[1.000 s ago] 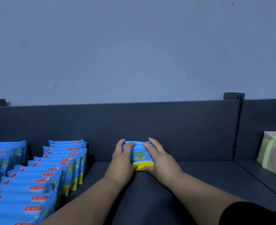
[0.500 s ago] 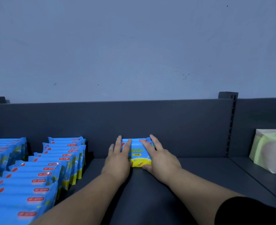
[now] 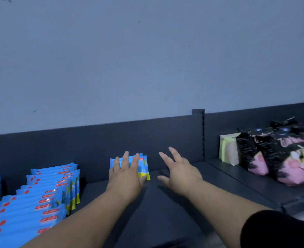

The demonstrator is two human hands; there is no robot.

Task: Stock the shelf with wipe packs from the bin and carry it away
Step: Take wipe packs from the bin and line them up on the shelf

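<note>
Left hand (image 3: 125,176): fingers straight and slightly spread, pressed flat on the front of a small standing stack of wipe packs (image 3: 143,166). The thumb seems to sit at the stack's lower corner. The stack stands against the shelf's back panel (image 3: 94,140), mid-span.

Right hand (image 3: 180,171): fingers splayed wide, holding nothing, short of the panel and clear of the stack.

Hand covers most of the pack fronts. Filed rows of blue packs (image 3: 45,194) at the panel's left end, cut by the frame edge; red label strips, print unreadable. Black-and-pink bags (image 3: 281,154) past its right end, script blurred.
</note>
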